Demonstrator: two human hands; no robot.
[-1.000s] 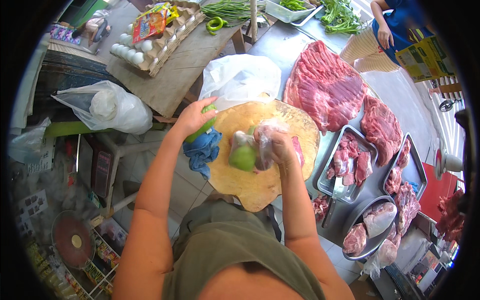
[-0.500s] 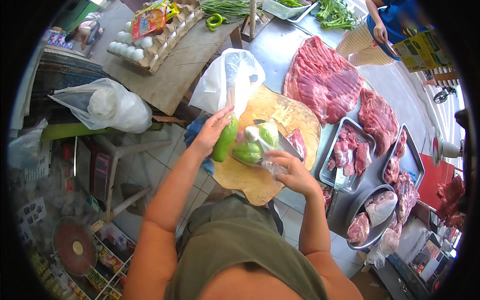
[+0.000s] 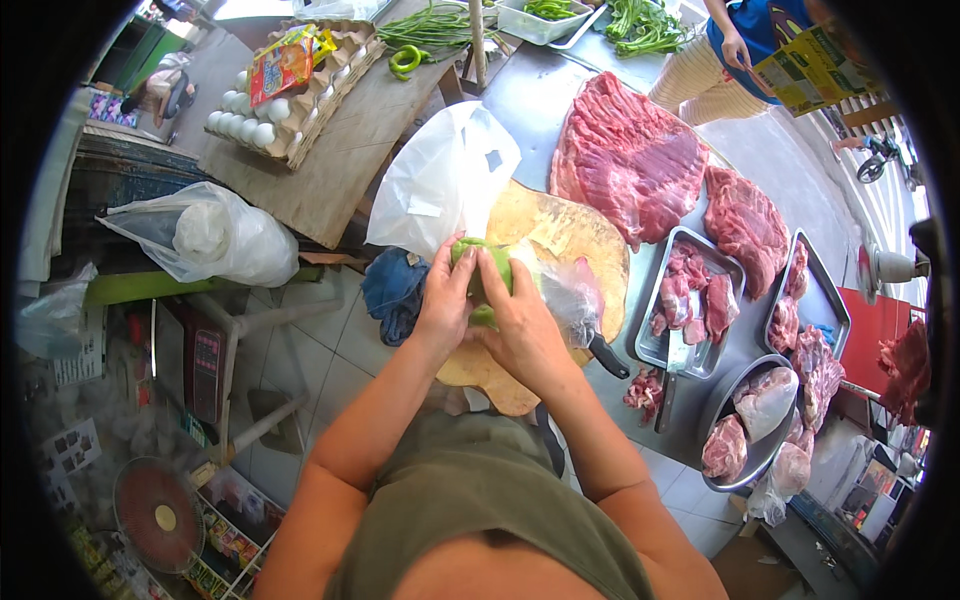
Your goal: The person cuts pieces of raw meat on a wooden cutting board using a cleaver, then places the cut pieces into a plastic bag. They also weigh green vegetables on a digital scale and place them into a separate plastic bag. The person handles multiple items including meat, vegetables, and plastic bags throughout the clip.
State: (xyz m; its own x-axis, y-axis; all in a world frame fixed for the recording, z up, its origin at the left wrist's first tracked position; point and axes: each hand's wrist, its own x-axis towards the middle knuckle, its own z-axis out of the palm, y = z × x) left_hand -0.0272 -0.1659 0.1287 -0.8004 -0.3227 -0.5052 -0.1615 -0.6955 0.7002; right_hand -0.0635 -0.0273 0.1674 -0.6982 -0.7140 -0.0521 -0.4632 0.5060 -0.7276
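Observation:
Both my hands meet over the near part of a rounded wooden chopping board (image 3: 590, 225). Smooth green vegetables (image 3: 490, 275) are between them; their kind is hard to tell because my fingers cover much of them. My left hand (image 3: 447, 300) grips them from the left, and my right hand (image 3: 525, 325) closes round them from the right. Clear plastic wrap (image 3: 575, 300) lies bunched right of my right hand. From under it sticks out the black handle of a knife (image 3: 607, 357). A white plastic bag (image 3: 440, 185) rests just beyond my left hand.
Large slabs of raw meat (image 3: 625, 160) lie on the metal table to the right, beside a metal tray (image 3: 650, 340) of meat pieces and a metal basin (image 3: 710, 440). An egg tray (image 3: 300, 145) sits at far left. A person (image 3: 750, 50) stands across the table.
My right hand has moved left, from the clear wrap to the green vegetables beside my left hand. The long green vegetable is no longer held upright. The knife's black handle now shows.

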